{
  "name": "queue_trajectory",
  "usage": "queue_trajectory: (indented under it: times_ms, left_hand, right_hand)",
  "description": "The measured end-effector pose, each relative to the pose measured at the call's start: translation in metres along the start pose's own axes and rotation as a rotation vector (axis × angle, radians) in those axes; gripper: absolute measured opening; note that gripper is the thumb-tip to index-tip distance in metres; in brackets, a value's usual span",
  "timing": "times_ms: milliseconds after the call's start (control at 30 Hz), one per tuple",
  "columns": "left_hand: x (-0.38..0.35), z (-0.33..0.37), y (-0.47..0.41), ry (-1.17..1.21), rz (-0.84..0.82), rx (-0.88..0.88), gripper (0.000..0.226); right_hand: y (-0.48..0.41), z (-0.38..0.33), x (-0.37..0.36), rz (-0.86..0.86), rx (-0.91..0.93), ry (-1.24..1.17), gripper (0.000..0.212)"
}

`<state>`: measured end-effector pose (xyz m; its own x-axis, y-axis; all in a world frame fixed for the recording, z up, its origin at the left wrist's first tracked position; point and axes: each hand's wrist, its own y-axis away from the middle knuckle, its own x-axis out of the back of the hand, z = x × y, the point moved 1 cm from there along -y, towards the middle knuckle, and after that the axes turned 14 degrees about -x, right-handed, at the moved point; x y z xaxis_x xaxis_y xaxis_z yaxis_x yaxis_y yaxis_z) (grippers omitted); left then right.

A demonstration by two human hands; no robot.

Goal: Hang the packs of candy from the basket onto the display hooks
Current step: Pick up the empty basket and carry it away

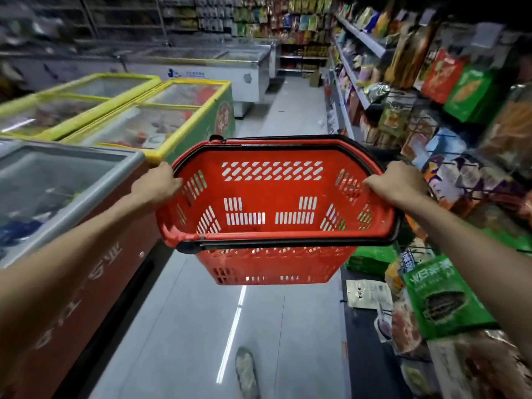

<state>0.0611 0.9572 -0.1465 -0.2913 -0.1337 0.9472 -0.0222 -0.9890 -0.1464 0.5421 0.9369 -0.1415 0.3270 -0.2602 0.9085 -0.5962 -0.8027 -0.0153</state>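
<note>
Both hands grip the red plastic shopping basket (270,192) by its short ends. The left hand (161,182) curls its fingers over the left rim and the right hand (394,184) wraps the right rim, with the black carry handles (288,242) folded flat.

The basket hangs over the aisle floor, and no candy packs show inside (its slotted bottom looks bare). Rigid and perforated, it should feel light and stiff, so the rim or the handles are the sensible hold. Candy packs would likely be light, soft and crinkly, best pinched at the header by the hang hole.

Display hooks (486,194) carrying bags stand to the right. There are white characters on the red freezer (86,277), a blue logo on the white freezer (224,70) and white print on a green bag (440,298), all too smeared to read.
</note>
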Motion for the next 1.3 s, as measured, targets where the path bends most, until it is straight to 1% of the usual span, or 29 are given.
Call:
queue_trajectory:
  times_ms: [100, 167, 333, 433, 533, 600, 667, 800, 867, 1033, 1167, 1233, 1300]
  left_hand:
    - [-0.028, -0.011, -0.065, 0.027, -0.009, -0.004, 0.032]
    - [-0.043, -0.018, -0.114, 0.047, -0.027, -0.004, 0.031]
    - [-0.063, -0.024, -0.241, 0.06, -0.064, -0.034, 0.027]
    - [-0.07, -0.019, -0.306, 0.052, -0.054, -0.027, 0.031]
    - [-0.08, -0.013, -0.369, 0.077, -0.054, -0.022, 0.034]
    - [-0.089, -0.008, -0.41, 0.118, -0.091, -0.044, 0.032]
    - [-0.102, 0.0, -0.449, 0.145, -0.129, -0.064, 0.036]
    - [-0.139, 0.016, -0.545, 0.185, -0.169, -0.051, 0.035]
    - [-0.154, 0.028, -0.598, 0.174, -0.188, -0.044, 0.032]
    - [-0.184, 0.056, -0.725, 0.158, -0.252, -0.021, 0.031]
    - [-0.198, 0.067, -0.81, 0.157, -0.243, 0.001, 0.026]
    - [-0.202, 0.066, -0.847, 0.149, -0.231, 0.022, 0.026]
    - [-0.207, 0.06, -0.885, 0.142, -0.198, 0.042, 0.027]
  right_hand:
    - [-0.057, -0.031, -0.032, -0.012, 0.002, 0.009, 0.033]
    - [-0.096, -0.056, -0.051, -0.017, -0.003, 0.022, 0.034]
    - [-0.187, -0.117, -0.084, -0.006, -0.035, 0.019, 0.038]
    - [-0.238, -0.142, -0.097, 0.002, -0.054, 0.014, 0.04]
    - [-0.289, -0.162, -0.107, 0.003, -0.087, -0.023, 0.035]
    - [-0.325, -0.174, -0.116, 0.013, -0.109, -0.04, 0.035]
    - [-0.364, -0.183, -0.129, 0.022, -0.122, -0.032, 0.036]
    - [-0.455, -0.198, -0.164, 0.025, -0.144, -0.049, 0.04]
    - [-0.507, -0.206, -0.181, 0.036, -0.147, -0.064, 0.044]
    - [-0.624, -0.231, -0.221, 0.002, -0.191, -0.053, 0.052]
    - [-0.705, -0.273, -0.24, -0.045, -0.151, -0.074, 0.049]
    - [-0.743, -0.296, -0.251, -0.066, -0.127, -0.075, 0.054]
    - [-0.778, -0.323, -0.262, -0.084, -0.106, -0.074, 0.053]
